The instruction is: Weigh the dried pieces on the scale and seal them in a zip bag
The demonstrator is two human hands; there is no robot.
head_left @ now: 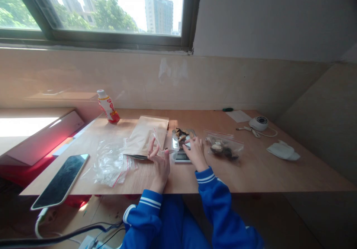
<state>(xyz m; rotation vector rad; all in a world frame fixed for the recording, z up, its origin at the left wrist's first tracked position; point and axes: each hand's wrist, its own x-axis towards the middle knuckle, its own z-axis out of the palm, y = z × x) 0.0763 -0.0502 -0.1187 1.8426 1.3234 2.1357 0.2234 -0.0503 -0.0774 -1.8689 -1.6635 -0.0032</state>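
"What's hard to see on the scale (182,160)?"

"The right hand (196,150) covers part of it, and its screen (182,155) is too small to read."

"Right of the scale?"

"The lumps (219,148) in the bag (236,147) look too blurry to name."

"Far left of it?"

"The black cord (67,236) gets cut off."

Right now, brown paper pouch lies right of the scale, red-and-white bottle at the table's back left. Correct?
No: the brown paper pouch lies left of the scale, not right; the head view shows it. The red-and-white bottle is at the table's back left, as you say.
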